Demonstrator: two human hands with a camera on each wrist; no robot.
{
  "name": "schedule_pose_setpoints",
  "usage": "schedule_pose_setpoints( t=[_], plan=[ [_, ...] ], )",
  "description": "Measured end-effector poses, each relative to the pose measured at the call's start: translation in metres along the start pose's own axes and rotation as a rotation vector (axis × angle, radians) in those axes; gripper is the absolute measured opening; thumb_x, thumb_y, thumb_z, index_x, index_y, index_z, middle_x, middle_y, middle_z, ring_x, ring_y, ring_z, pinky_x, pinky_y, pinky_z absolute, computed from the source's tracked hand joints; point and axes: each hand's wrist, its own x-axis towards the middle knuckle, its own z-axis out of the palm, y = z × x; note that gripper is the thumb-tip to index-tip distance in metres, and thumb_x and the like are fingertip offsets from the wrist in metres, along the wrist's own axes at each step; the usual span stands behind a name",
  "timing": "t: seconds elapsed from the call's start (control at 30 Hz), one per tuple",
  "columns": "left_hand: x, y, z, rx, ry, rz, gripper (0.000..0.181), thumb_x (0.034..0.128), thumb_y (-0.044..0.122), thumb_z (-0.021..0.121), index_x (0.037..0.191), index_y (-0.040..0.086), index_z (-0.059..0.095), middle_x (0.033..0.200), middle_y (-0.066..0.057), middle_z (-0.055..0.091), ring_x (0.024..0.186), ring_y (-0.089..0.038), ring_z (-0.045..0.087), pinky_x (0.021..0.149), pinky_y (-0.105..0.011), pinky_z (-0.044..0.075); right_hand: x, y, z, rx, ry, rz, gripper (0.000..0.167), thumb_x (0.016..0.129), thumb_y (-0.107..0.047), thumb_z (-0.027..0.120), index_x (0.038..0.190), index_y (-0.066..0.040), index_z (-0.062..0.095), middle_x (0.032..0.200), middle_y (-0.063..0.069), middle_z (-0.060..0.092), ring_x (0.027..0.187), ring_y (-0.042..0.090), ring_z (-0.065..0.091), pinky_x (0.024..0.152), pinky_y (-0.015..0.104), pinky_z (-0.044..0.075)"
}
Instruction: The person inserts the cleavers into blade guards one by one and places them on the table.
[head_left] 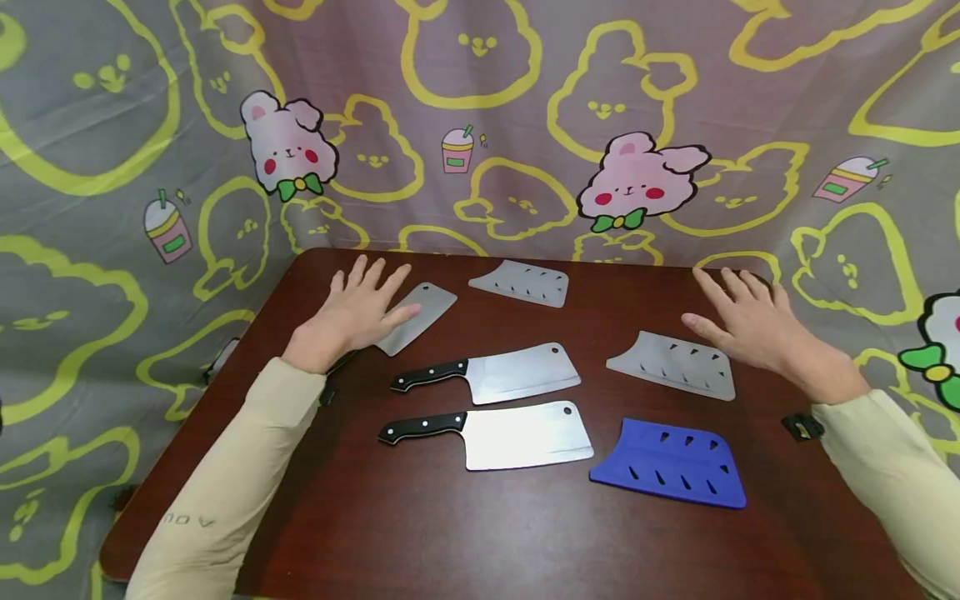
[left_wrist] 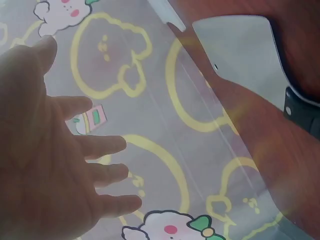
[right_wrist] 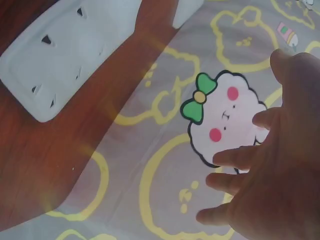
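Observation:
My left hand [head_left: 355, 310] hovers with fingers spread over the far-left cleaver [head_left: 422, 317], hiding its handle in the head view; the left wrist view shows that cleaver's blade [left_wrist: 242, 47] apart from the hand. Spread and holding nothing, my right hand [head_left: 757, 321] is nearest the grey blade cover [head_left: 675, 364]. Two more cleavers with black riveted handles lie mid-table: an upper cleaver [head_left: 522, 375] and a lower cleaver [head_left: 527, 437]. A blue blade cover [head_left: 671, 462] lies at the right front, and another grey blade cover [head_left: 522, 283] at the back.
Everything lies flat on a dark red-brown table [head_left: 420, 533] with rounded corners. A grey curtain [head_left: 517, 217] with yellow outlines and rabbit faces hangs behind and around the table. Dark straps show at both wrists.

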Motion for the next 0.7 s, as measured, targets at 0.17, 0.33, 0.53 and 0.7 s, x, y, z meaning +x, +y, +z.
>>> schedule_pose_setpoints(
  t=[0.17,0.33,0.53,0.7],
  plan=[
    [-0.012,0.01,0.003,0.001,-0.002,0.034,0.079,0.0975,0.065,0.036,0.159,0.022,0.011,0.162,-0.023,0.012,0.15,-0.047,0.001,0.114,-0.07,0.008,-0.013,-0.008,0.005,0.057,-0.013,-0.056,0.081,0.099,-0.053,0.046,0.158,-0.012,0.008,0.153,0.038,0.021,0.138,0.058,0.019,0.103,0.076,0.015],
    [-0.025,0.02,0.01,0.002,0.008,0.063,0.078,0.0971,0.065,0.037,0.158,0.021,0.014,0.161,-0.023,0.017,0.149,-0.047,0.008,0.114,-0.069,0.013,-0.03,-0.017,0.015,0.121,-0.026,-0.125,0.082,0.098,-0.047,0.053,0.158,-0.01,0.011,0.151,0.037,0.025,0.136,0.059,0.025,0.103,0.073,0.021],
    [-0.036,0.029,0.019,0.0,0.029,0.097,0.076,0.0969,0.064,0.04,0.157,0.02,0.021,0.159,-0.021,0.023,0.149,-0.045,0.013,0.112,-0.069,0.018,-0.045,-0.025,0.027,0.178,-0.028,-0.165,0.087,0.095,-0.047,0.059,0.158,-0.014,0.01,0.152,0.034,0.027,0.134,0.058,0.028,0.101,0.073,0.022],
    [-0.043,0.036,0.029,-0.026,0.034,0.134,0.075,0.0966,0.062,0.044,0.155,0.019,0.026,0.157,-0.022,0.027,0.148,-0.046,0.018,0.112,-0.067,0.023,-0.055,-0.033,0.035,0.206,-0.045,-0.176,0.09,0.09,-0.05,0.065,0.157,-0.012,0.017,0.148,0.032,0.034,0.131,0.054,0.034,0.096,0.072,0.031]
  ],
)
